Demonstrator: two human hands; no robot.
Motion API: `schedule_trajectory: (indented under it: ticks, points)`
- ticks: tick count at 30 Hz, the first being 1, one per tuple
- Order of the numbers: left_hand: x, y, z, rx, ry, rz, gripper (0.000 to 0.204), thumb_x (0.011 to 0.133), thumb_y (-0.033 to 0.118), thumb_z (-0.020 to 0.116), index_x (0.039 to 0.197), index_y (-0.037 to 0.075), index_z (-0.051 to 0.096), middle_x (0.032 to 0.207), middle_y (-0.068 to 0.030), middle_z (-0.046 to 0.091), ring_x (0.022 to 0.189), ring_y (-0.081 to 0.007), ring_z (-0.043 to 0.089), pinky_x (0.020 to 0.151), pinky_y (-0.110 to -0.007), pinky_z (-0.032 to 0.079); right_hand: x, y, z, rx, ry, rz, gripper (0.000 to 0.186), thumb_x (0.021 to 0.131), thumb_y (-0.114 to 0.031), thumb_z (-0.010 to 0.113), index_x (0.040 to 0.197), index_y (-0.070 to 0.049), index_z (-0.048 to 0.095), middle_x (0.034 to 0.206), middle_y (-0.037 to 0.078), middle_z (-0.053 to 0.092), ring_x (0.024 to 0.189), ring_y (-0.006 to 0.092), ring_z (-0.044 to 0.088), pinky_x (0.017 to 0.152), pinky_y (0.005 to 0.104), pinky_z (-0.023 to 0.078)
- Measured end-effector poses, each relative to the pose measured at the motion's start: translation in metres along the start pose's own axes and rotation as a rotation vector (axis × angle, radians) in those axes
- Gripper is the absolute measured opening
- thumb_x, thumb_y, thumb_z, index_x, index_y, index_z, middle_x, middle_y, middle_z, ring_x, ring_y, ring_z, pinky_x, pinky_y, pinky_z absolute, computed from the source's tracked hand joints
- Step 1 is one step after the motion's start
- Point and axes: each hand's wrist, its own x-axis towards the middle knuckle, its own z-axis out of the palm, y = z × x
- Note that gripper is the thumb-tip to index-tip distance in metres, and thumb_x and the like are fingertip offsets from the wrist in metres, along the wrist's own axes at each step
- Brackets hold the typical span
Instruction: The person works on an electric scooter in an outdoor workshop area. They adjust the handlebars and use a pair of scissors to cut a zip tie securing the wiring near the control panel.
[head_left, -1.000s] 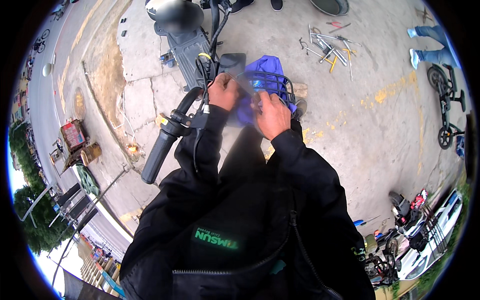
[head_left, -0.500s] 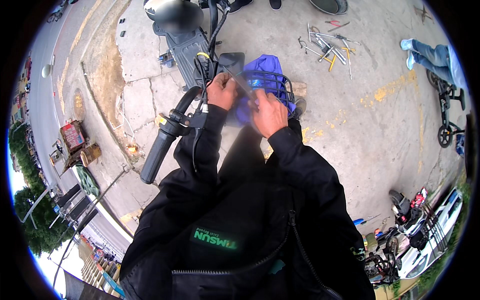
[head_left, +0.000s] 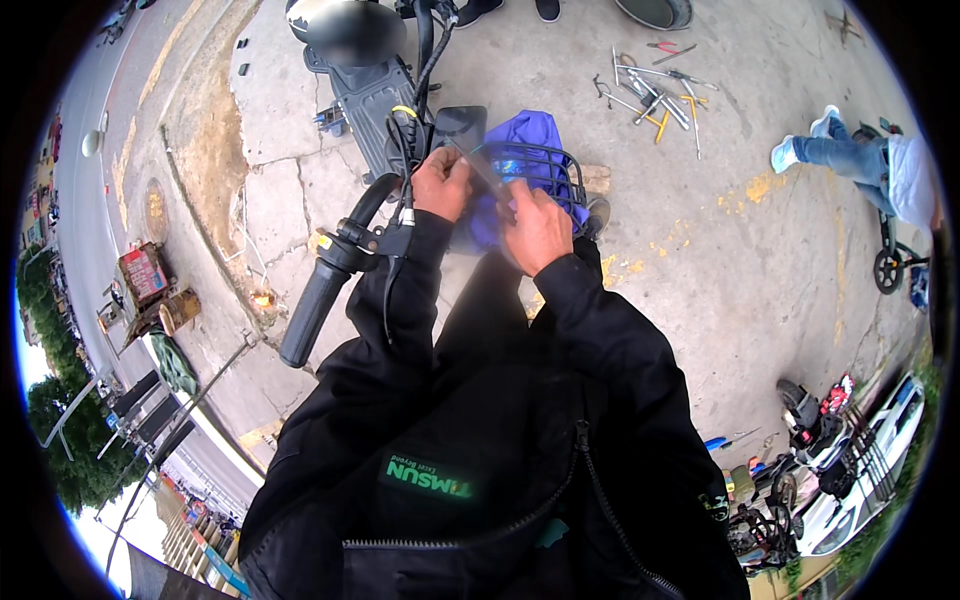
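Note:
My left hand [head_left: 441, 184] is beside the cables [head_left: 404, 150] at the front of a scooter, its fingers closed in a pinch; what they hold is hidden. My right hand [head_left: 540, 228] has its fingers closed around the lower end of a blurred, see-through strip [head_left: 484, 172], which slants up toward my left fingertips. Below the hands sits a black wire basket [head_left: 578, 180] with purple cloth [head_left: 532, 130] in it. The black handlebar grip [head_left: 316, 312] sticks out past my left forearm. A dark flat panel [head_left: 462, 124] lies just beyond my left hand.
The scooter's ribbed footboard [head_left: 372, 105] and blurred seat end [head_left: 355, 35] extend away from me. Loose hand tools [head_left: 655, 95] lie on the concrete at far right, near a round basin [head_left: 655, 12]. A person in jeans [head_left: 840, 160] is at right; parked vehicles [head_left: 830, 450] stand lower right.
The person at right has stepped closer, legs now further left in view. My hands keep almost the same pose and place.

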Motion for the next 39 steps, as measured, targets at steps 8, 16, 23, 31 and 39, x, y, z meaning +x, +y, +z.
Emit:
schedule_trajectory:
  ticks: [8,16,23,31,39]
  points:
    - [0.005,-0.009,-0.002,0.237,0.034,0.109,0.016,0.086,0.015,0.061,0.085,0.000,0.065,0.064,-0.0099,0.064,0.055,-0.0161,0.060,0.056,-0.033,0.048,-0.001,0.002,-0.005,-0.001,0.036,-0.051,0.024,0.083,-0.015,0.067,0.105,-0.010,0.058,0.083,0.018,0.063,0.075,0.0406,0.064,0.063,0.0503,0.050]
    - [0.005,-0.010,-0.005,0.276,0.015,0.118,0.016,0.084,0.016,0.060,0.085,0.000,0.064,0.066,-0.0126,0.064,0.059,-0.0200,0.062,0.060,-0.035,0.049,-0.001,0.005,-0.004,0.017,-0.034,-0.015,0.025,0.084,-0.016,0.067,0.106,-0.009,0.058,0.086,0.019,0.065,0.079,0.0408,0.065,0.066,0.0500,0.050]
    - [0.006,-0.015,-0.003,0.070,-0.018,0.049,0.013,0.088,0.013,0.060,0.086,0.001,0.065,0.064,-0.0038,0.059,0.054,-0.0092,0.051,0.052,-0.029,0.043,-0.004,0.002,0.001,0.341,-0.103,0.100,0.021,0.084,-0.018,0.067,0.100,-0.005,0.060,0.084,0.022,0.065,0.081,0.0415,0.064,0.071,0.0480,0.049]
    - [0.006,-0.020,-0.003,-0.028,-0.040,0.041,0.015,0.091,0.012,0.059,0.092,0.000,0.067,0.068,0.0001,0.061,0.054,-0.0050,0.048,0.049,-0.024,0.040,0.001,0.013,0.008,0.556,-0.235,0.146,0.026,0.087,-0.023,0.068,0.103,-0.003,0.063,0.087,0.021,0.066,0.082,0.0387,0.064,0.073,0.0428,0.050]
    - [0.004,-0.021,-0.003,-0.070,-0.043,0.041,0.016,0.092,0.012,0.058,0.095,0.000,0.068,0.073,0.0000,0.062,0.055,-0.0042,0.046,0.050,-0.022,0.039,0.003,0.006,-0.009,0.732,-0.436,0.314,0.030,0.090,-0.024,0.065,0.108,0.000,0.063,0.078,0.013,0.064,0.066,0.0238,0.061,0.059,0.0369,0.048]
